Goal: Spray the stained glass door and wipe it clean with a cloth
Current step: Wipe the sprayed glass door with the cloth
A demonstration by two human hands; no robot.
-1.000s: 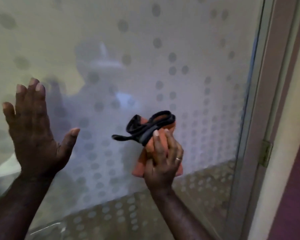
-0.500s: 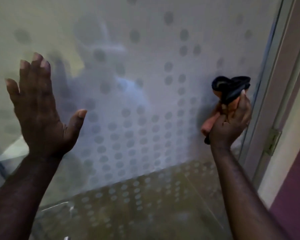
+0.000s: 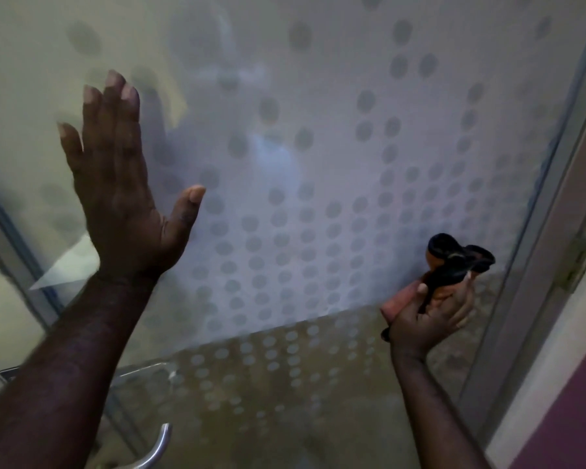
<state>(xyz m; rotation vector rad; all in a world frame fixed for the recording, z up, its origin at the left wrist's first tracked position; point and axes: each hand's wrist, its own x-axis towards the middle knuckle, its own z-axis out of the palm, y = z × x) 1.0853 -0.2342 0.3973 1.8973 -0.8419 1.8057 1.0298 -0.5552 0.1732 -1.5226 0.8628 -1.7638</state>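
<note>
The glass door [image 3: 318, 147] fills the view, frosted with a pattern of grey dots and a clearer band low down. My left hand [image 3: 122, 184] lies flat against the glass at the left, fingers straight and thumb spread. My right hand [image 3: 430, 316] grips a bunched orange cloth with a black edge [image 3: 454, 265] and holds it against the glass at the lower right, close to the door's hinge side. No spray bottle is in view.
A metal door frame [image 3: 555, 231] with a brass hinge [image 3: 577, 265] runs down the right, next to a purple wall [image 3: 575, 428]. A silver door handle [image 3: 156, 448] curves out at the bottom left. Another frame edge [image 3: 17, 265] crosses at the far left.
My right hand swept the cloth from the middle of the glass to the right edge, then down to the lower right. My left hand stayed pressed flat on the glass.
</note>
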